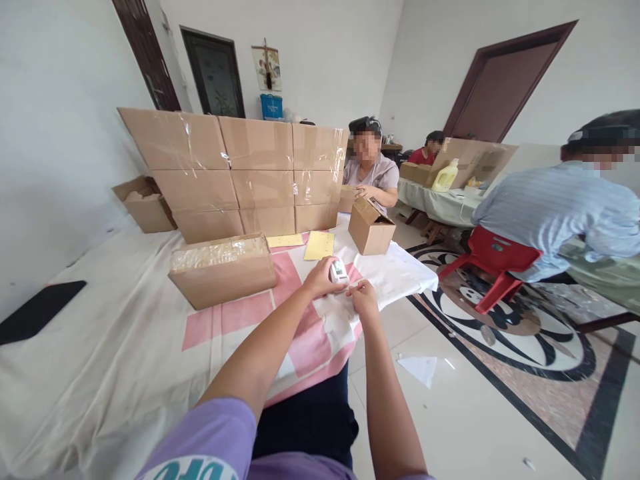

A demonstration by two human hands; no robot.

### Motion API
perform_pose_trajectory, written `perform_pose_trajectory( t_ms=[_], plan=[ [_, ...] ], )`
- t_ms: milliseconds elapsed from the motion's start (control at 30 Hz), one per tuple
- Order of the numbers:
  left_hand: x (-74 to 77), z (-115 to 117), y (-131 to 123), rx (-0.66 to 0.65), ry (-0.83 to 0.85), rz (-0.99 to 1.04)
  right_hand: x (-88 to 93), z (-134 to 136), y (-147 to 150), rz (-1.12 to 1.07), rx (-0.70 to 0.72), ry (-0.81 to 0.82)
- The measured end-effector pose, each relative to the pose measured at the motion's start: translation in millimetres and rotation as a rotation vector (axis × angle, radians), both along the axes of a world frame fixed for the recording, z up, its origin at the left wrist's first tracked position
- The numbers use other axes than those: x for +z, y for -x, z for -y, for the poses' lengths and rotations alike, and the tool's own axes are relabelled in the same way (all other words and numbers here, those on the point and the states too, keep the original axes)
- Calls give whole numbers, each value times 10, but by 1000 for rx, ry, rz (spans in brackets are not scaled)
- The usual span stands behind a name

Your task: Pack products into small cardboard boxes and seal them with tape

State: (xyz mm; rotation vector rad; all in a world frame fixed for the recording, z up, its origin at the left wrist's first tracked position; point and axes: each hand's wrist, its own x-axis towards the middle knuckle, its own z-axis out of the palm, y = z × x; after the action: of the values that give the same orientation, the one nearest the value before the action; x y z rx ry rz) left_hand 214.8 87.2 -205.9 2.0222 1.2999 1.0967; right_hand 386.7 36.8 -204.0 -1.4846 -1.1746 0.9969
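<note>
My left hand (320, 278) is closed around a small white device (339, 271) with a grey top, held just above the cloth-covered table (125, 347). My right hand (363, 295) is pinched beside it, fingers together on a thin strip I cannot make out, right below the device. A sealed brown cardboard box (223, 269) lies on the table to the left of my hands. Two yellow sheets (319, 245) lie flat behind my hands.
A wall of stacked taped cartons (235, 173) stands at the back. An open small box (371, 228) sits at the table's far right, in front of a seated person (370, 170). A black flat object (37, 310) lies far left. Another person (565, 213) sits on a red chair (493, 263) at the right.
</note>
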Motion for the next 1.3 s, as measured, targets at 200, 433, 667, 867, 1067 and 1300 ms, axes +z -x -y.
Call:
perform_pose_trajectory(
  t_ms=[200,433,667,867,1067,1300],
  plan=[
    [31,34,-8,6,19,21,21,107,71,127,-126,-77],
    [51,72,-22,-13,9,16,-9,152,27,112,-114,-110],
    [24,65,-26,-6,16,-1,-38,145,-31,27,-49,-89],
    [139,43,-26,0,56,-61,38,181,-4,7,-69,-65],
    [210,73,-6,10,76,-101,126,304,-10,34,-73,-40],
    [297,117,-80,47,72,-19,36,1023,-198,85,-87,-92]
  ],
)
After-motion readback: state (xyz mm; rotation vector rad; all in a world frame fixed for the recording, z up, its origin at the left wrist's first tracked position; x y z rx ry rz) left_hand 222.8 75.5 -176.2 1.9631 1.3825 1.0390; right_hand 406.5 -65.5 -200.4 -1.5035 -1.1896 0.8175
